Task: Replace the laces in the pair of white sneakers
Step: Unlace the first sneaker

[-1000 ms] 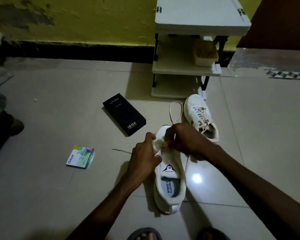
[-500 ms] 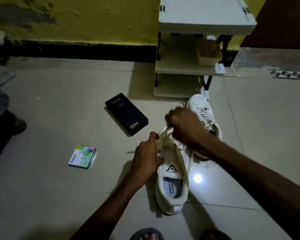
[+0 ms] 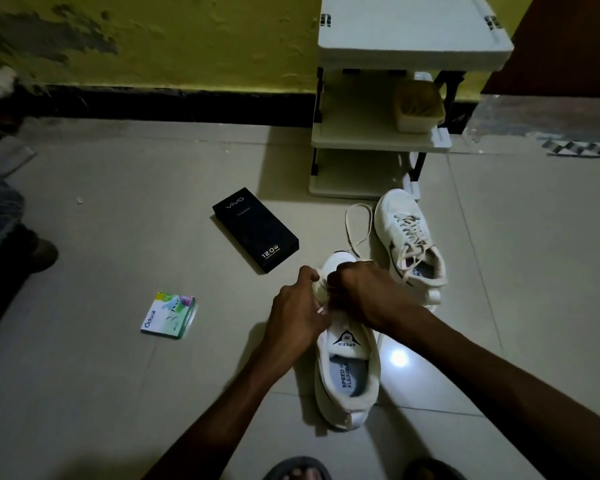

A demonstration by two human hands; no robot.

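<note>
The near sneaker [image 3: 347, 379] is lying on the floor [image 3: 136, 403], heel toward the person and toe pointing away, with the left hand [image 3: 297, 311] gripping its forefoot and the right hand [image 3: 366, 296] pinching the lace [image 3: 358, 221], which is looping out past the toe.

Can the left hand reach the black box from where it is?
Probably yes. The black box lies close beyond the left hand, with only bare floor between. But its fingers are busy at the near sneaker, so they would have to let go first.
</note>
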